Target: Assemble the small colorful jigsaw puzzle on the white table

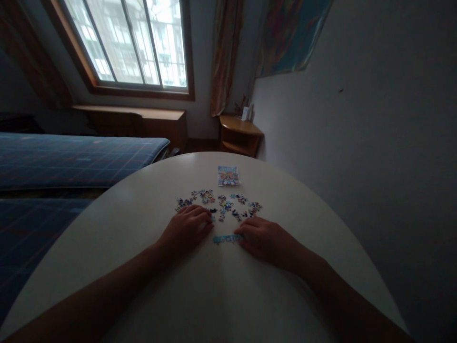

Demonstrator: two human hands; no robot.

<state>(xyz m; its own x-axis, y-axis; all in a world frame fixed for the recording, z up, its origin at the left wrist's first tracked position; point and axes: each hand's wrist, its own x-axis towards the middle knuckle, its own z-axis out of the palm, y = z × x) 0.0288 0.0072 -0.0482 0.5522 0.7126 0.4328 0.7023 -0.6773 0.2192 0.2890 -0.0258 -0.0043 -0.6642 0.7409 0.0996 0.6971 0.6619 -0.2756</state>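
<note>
At your eleven o'clock, a bright window [153, 45] lets in white light; at nine you have a blue checked mattress [71, 162]; just past twelve, a little wooden corner shelf [235, 125]; at one, a colorful poster [289, 38]; at three, a dim grey wall [385, 166].

A wood-framed window [130, 43] sits above a desk [162, 124].

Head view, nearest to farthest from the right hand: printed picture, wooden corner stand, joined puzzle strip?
1. Joined puzzle strip: just left of the right hand.
2. Printed picture: farther ahead, slightly left.
3. Wooden corner stand: beyond the table.
</note>
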